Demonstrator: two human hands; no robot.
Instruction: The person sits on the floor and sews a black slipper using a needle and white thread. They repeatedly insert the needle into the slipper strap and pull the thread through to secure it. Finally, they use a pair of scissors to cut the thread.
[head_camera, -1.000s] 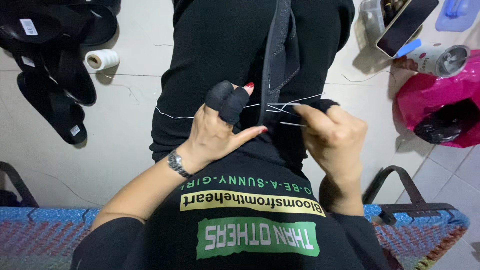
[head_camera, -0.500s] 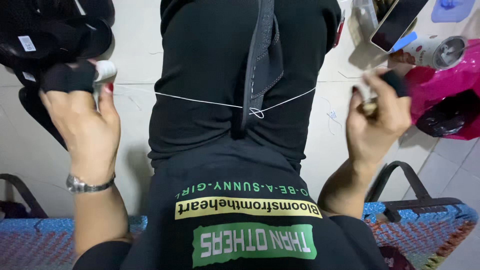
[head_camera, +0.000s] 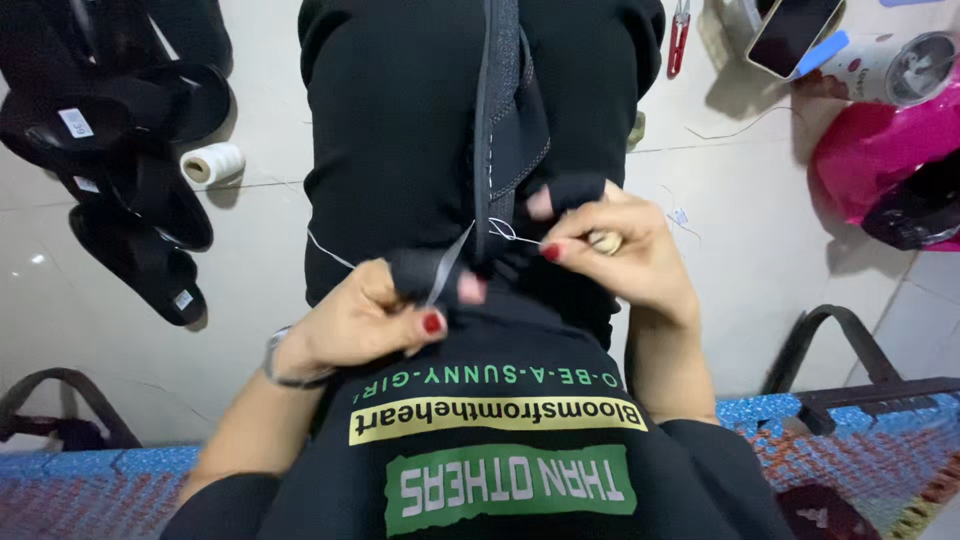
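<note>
Moved since half a second ago: both hands, then flung wide to 9 and 3 o'clock with the thread stretched taut between them, have come back together at the centre of the view.

Left hand (head_camera: 375, 315): at about 7 o'clock of centre, fingers closed, a black fabric guard on one finger, pinching the white thread (head_camera: 455, 262) against the lower end of the dark strap. Wristwatch (head_camera: 280, 358) on the wrist.

Right hand (head_camera: 625, 255): at 3 o'clock of centre, thumb and forefinger pressed together on the thread's short loop just beside the strap; a black guard on one finger. A small pale object sits inside the curled fingers; what it is cannot be told.

Dark strap piece (head_camera: 505, 120): grey-black, stitched along its edge, running from 12 o'clock down to the centre, held upright between the knees against black trousers (head_camera: 400, 130). The thread passes through its lower end; a loose tail trails toward 9 o'clock.

Surroundings:
- White thread spool (head_camera: 213, 163), on the tiled floor (head_camera: 270, 120) at 10 o'clock.
- Black sandals (head_camera: 120, 180), heaped at 9 to 10 o'clock, just beside the spool.
- Red-handled snips (head_camera: 678, 40), at 1 o'clock.
- Phone (head_camera: 795, 30), tilted at 1 o'clock.
- Pink plastic bag (head_camera: 885, 150), at 2 o'clock.
- Woven blue seat edge (head_camera: 80, 490), along 6 o'clock.
</note>
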